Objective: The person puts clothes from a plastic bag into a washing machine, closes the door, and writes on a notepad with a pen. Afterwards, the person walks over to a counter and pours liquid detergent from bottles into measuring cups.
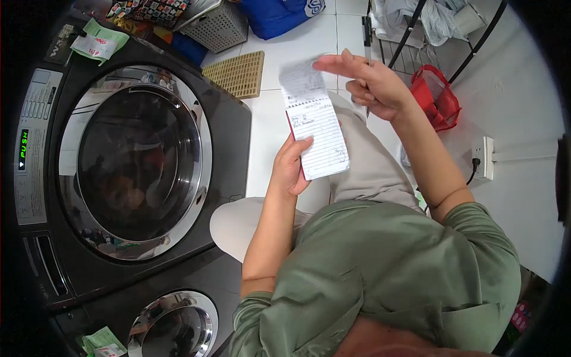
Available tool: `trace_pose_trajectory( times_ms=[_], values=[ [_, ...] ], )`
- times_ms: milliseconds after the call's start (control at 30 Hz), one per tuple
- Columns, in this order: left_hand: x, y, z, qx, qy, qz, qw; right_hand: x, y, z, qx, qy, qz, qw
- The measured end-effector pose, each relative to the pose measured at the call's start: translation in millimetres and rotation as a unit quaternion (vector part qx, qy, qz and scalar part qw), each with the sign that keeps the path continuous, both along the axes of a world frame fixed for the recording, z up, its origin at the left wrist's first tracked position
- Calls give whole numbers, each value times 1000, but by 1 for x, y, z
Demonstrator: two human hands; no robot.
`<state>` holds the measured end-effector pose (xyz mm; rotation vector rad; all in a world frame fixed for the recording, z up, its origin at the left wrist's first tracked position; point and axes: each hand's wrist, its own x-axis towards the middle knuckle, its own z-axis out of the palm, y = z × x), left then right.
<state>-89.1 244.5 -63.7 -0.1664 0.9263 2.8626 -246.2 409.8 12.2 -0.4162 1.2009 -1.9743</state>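
Observation:
My left hand (pixel 289 165) grips a small spiral-top notepad (pixel 324 140) by its lower left side, thumb on the lined page. Handwriting shows near the top of that page and at its lower right. The upper sheet (pixel 302 78) is lifted above the spiral, also written on and slightly blurred. My right hand (pixel 377 86) is at that sheet's upper right, index finger stretched to its edge and the other fingers curled. A pen (pixel 367 33) with a black end appears tucked in the right hand, partly hidden behind the fingers.
A dark front-load washer (pixel 229 137) with a round door and a "PUSH" display stands at left, a second machine (pixel 172 324) below it. A grey basket (pixel 217 27), blue bag (pixel 279 18), beige grate (pixel 238 74), red bag (pixel 437 98) and wall socket (pixel 485 157) surround me.

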Motion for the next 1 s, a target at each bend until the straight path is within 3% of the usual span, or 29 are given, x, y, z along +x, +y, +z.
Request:
trace_pose_trajectory(
  times_ms=[133, 233, 367, 400, 500, 567, 633, 667, 767, 833, 900, 933, 1000],
  values=[
    [0, 3, 2, -54, -33, 88, 994, 7, -4, -16, 188, 285, -83, 936],
    [1, 3, -2, -71, -53, 142, 986, 13, 5, -39, 263, 321, 2, 910],
    [1, 7, 3, -104, -45, 120, 986, 27, 3, -47, 241, 317, -66, 915],
    [2, 8, 3, -119, -45, 109, 986, 24, 5, -46, 252, 279, -33, 926],
    [2, 20, 14, -198, -62, 126, 970, 27, 6, -54, 256, 340, -112, 898],
    [1, 25, 9, -413, -25, 141, 900, 42, 6, -45, 221, 304, -78, 924],
    [3, 37, 18, -640, 31, 163, 751, 56, 7, -40, 193, 263, -53, 944],
    [3, 48, 29, -641, 50, 166, 747, 63, 7, -38, 183, 242, -49, 952],
    [11, 63, 39, -752, 108, 164, 629, 67, 9, -17, 189, 118, -74, 972],
    [11, 52, 34, -731, 100, 143, 660, 55, 15, -30, 149, 21, -118, 981],
    [10, 42, 27, -607, 7, 87, 790, 48, 25, -32, 128, -54, -104, 985],
    [6, 46, 24, -399, -3, 175, 900, 47, 28, -31, 108, -86, -94, 986],
    [6, 37, 29, -246, -29, 133, 960, 47, 29, -30, 83, -130, -64, 986]
  ],
)
